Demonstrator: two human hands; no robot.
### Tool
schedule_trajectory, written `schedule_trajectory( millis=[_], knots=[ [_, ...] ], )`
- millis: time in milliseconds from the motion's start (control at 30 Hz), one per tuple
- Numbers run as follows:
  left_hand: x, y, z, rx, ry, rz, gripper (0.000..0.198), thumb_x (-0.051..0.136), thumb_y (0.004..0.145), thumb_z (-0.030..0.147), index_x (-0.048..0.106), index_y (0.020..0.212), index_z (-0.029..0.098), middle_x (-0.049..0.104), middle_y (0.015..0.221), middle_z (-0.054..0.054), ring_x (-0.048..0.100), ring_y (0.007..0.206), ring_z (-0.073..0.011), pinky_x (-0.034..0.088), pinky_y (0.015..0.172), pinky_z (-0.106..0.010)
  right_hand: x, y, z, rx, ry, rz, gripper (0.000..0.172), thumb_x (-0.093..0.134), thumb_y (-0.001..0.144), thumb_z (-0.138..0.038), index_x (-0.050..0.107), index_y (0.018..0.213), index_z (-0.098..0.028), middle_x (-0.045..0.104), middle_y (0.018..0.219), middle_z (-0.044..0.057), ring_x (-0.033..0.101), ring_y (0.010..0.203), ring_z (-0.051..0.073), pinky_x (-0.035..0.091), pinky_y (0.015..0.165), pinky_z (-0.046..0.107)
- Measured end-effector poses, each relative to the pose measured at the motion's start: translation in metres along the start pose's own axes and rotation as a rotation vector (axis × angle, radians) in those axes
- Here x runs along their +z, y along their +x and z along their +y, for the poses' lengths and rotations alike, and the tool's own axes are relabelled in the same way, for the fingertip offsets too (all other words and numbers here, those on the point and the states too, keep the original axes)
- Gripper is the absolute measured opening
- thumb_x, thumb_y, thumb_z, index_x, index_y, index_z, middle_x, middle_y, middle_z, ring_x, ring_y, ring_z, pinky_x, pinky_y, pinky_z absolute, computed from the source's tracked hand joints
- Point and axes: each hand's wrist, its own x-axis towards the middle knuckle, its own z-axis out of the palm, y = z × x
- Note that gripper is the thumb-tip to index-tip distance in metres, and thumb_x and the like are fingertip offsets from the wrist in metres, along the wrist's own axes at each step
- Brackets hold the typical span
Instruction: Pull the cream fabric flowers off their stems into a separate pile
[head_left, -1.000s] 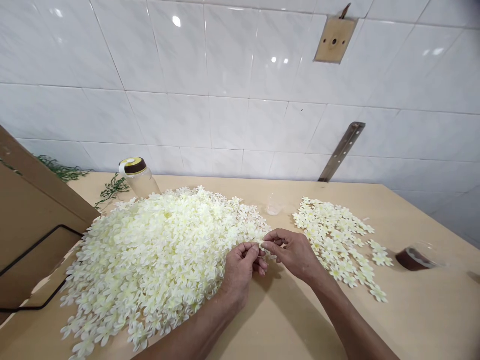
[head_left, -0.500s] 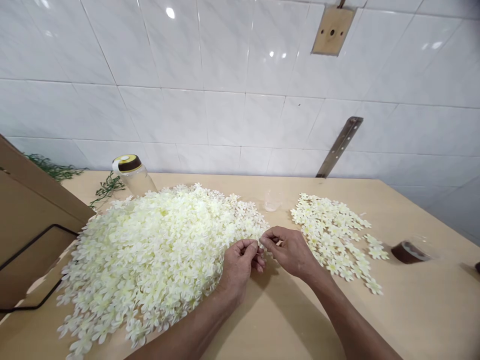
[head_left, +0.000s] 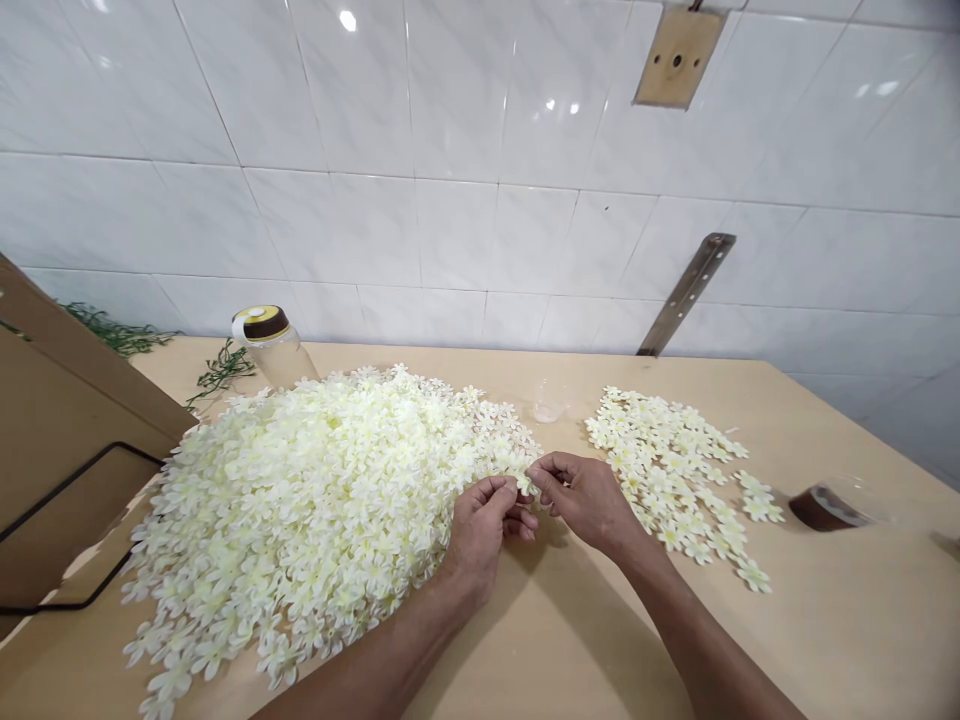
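Both your hands meet at the near edge of the big heap (head_left: 322, 490) of cream fabric flowers. Your left hand (head_left: 480, 530) and right hand (head_left: 589, 500) pinch one small flower (head_left: 525, 484) between thumbs and fingertips, just above the wooden table (head_left: 570, 640). A smaller spread (head_left: 667, 460) lies to the right, and a capped jar (head_left: 274, 345) stands behind the heap.

Flower heap (head_left: 315, 500), left: cream-white petals, pale yellow centres. Single flower (head_left: 525, 484) at its right edge: same cream. Flower spread (head_left: 675, 470), right: same, slightly yellower. Table (head_left: 570, 640): light tan, plain. Wall tiles (head_left: 450, 120), far: glossy white, faint grey veining. Jar lid (head_left: 262, 325): brown, yellow-white top. Cardboard (head_left: 67, 420), left: brown, black line. Sprigs (head_left: 221, 370): green.
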Motion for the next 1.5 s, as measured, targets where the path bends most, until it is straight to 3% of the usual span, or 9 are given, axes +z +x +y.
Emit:
schedule_trajectory(
  millis=[267,567,633,800,900,1100,1300,1433,1500],
  knots=[
    [0.0,0.001,-0.003,0.032,0.086,-0.017,0.03,0.074,0.074,0.039,0.065,0.079,0.01,0.065,0.064,-0.004,0.055,0.047,-0.0096,0.044,0.047,-0.021,-0.002,-0.001,0.0,-0.03,-0.032,-0.001,0.027,0.056,0.087,-0.038,0.068,0.071,-0.021,0.068,0.065,0.0,0.064,0.061,0.017,0.045,0.057,0.026],
    [-0.001,0.0,-0.005,0.041,0.106,-0.039,0.033,0.071,0.077,0.043,0.062,0.077,0.012,0.064,0.06,-0.003,0.052,0.044,-0.0086,0.041,0.048,-0.021,-0.005,0.0,0.001,0.077,0.166,-0.066,0.032,0.053,0.089,-0.046,0.061,0.073,-0.02,0.065,0.061,-0.001,0.061,0.05,0.015,0.048,0.052,0.025],
    [-0.001,0.0,-0.005,0.041,0.095,-0.03,0.032,0.071,0.077,0.043,0.061,0.076,0.012,0.065,0.061,-0.003,0.052,0.044,-0.0085,0.041,0.048,-0.021,-0.009,0.002,0.003,0.105,0.172,-0.003,0.034,0.053,0.089,-0.049,0.06,0.073,-0.02,0.064,0.061,-0.001,0.062,0.049,0.014,0.049,0.053,0.024],
    [-0.001,0.001,-0.005,0.023,0.05,-0.022,0.034,0.074,0.074,0.044,0.062,0.076,0.012,0.067,0.067,-0.005,0.055,0.048,-0.0094,0.042,0.048,-0.022,-0.02,0.005,0.007,0.122,0.154,0.292,0.037,0.054,0.088,-0.055,0.062,0.081,-0.019,0.063,0.063,0.0,0.062,0.047,0.014,0.047,0.051,0.024],
    [-0.001,0.001,-0.004,0.001,0.027,-0.027,0.035,0.077,0.071,0.044,0.062,0.076,0.013,0.066,0.067,-0.005,0.056,0.051,-0.0102,0.042,0.048,-0.022,-0.021,0.005,0.007,0.09,0.161,0.348,0.037,0.054,0.089,-0.054,0.062,0.083,-0.019,0.062,0.061,0.0,0.061,0.047,0.014,0.048,0.05,0.024],
    [0.002,-0.004,-0.001,-0.027,0.09,-0.089,0.034,0.076,0.072,0.043,0.063,0.076,0.013,0.065,0.063,-0.003,0.054,0.052,-0.0095,0.041,0.048,-0.02,-0.018,0.007,0.008,0.033,0.176,0.292,0.033,0.052,0.09,-0.051,0.062,0.081,-0.02,0.061,0.06,0.0,0.06,0.05,0.014,0.048,0.048,0.023],
    [0.008,-0.01,-0.003,-0.025,0.148,-0.12,0.033,0.074,0.075,0.043,0.06,0.078,0.014,0.064,0.058,-0.002,0.052,0.048,-0.0092,0.043,0.049,-0.02,-0.019,0.01,0.019,0.033,0.169,0.077,0.031,0.052,0.091,-0.046,0.06,0.078,-0.019,0.063,0.059,-0.001,0.055,0.043,0.009,0.043,0.044,0.02],
    [0.034,-0.011,-0.007,-0.009,0.166,-0.109,0.03,0.073,0.076,0.042,0.059,0.08,0.015,0.061,0.056,0.0,0.057,0.051,-0.0125,0.045,0.047,-0.021,-0.038,0.012,0.03,0.104,0.436,0.056,0.033,0.057,0.088,-0.051,0.056,0.082,-0.018,0.071,0.081,0.006,0.059,0.049,0.01,0.045,0.043,0.021],
    [0.052,-0.006,-0.01,0.001,0.142,-0.161,0.03,0.071,0.077,0.043,0.06,0.081,0.015,0.065,0.067,-0.002,0.058,0.049,-0.0118,0.046,0.045,-0.023,-0.055,0.012,0.038,0.133,0.534,0.059,0.037,0.063,0.083,-0.054,0.055,0.082,-0.017,0.072,0.086,0.007,0.058,0.051,0.009,0.044,0.043,0.02]
  ],
)
